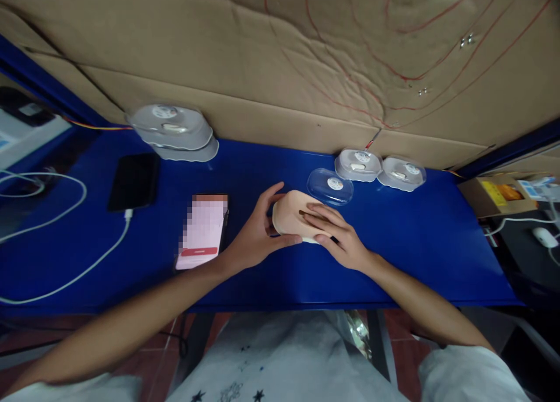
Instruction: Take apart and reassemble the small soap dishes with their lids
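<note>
Between my two hands is a small cream-coloured box, held tilted above the blue table. My left hand grips its left end, thumb along the near edge and fingers round the far side. My right hand clasps the right end, with fingers laid across the upper face and the thumb at the near edge. Just beyond the box lies a clear plastic lid with a round white sticker. What the box contains, if anything, I cannot see.
Two lidded containers stand at the back right, and stacked containers at the back left. A lit phone and a dark phone with a white cable lie left. A cardboard panel rises behind.
</note>
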`<action>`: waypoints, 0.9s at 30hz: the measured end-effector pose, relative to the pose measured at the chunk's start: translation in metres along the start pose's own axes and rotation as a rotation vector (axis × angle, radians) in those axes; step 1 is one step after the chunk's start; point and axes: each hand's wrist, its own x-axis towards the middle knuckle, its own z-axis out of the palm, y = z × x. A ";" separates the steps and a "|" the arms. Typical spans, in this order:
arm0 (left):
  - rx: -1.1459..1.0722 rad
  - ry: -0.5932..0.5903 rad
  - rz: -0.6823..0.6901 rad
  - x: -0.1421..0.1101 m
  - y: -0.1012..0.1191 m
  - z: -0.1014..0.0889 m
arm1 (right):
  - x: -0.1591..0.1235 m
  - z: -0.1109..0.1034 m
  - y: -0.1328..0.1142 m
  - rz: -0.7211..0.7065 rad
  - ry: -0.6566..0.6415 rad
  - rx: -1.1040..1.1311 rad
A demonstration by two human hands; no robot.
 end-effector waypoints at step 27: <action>-0.338 0.079 -0.214 0.008 0.009 0.000 | 0.004 -0.027 0.054 0.230 0.195 -0.347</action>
